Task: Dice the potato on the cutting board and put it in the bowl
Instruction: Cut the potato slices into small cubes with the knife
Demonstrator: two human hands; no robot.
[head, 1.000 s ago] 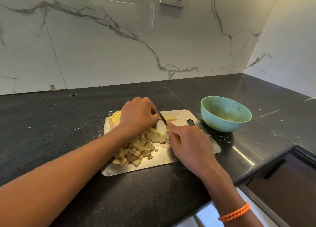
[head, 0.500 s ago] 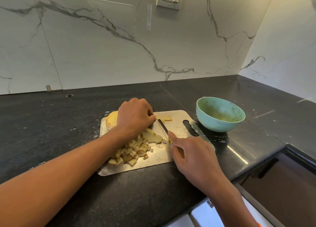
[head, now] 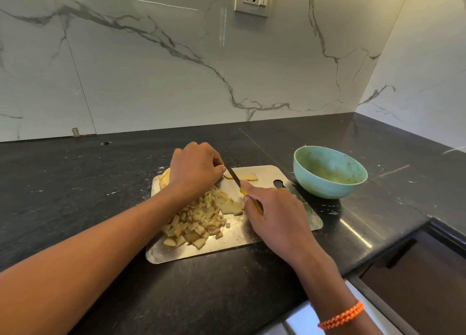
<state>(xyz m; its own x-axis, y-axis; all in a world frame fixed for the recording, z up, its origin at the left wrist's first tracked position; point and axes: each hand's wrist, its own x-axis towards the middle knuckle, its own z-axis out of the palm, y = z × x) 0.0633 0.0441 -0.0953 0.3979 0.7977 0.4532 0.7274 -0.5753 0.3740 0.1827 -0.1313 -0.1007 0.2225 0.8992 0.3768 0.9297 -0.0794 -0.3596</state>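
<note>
While the right hand (head: 274,217) grips the knife (head: 235,178), dice (head: 194,221) pile on the near cutting board (head: 297,209); farther back the left hand (head: 195,169) curls over uncut potato (head: 164,178) (mostly hidden). Dicing continues; the next cut likely needs fingers tucked. The bowl (head: 330,172) waits beyond.

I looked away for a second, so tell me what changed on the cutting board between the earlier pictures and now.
Little changed. The right hand keeps its grip on the knife, blade still by the left hand, which stays curled over the potato. The diced pile, slice, cutting board and bowl stayed put.
</note>
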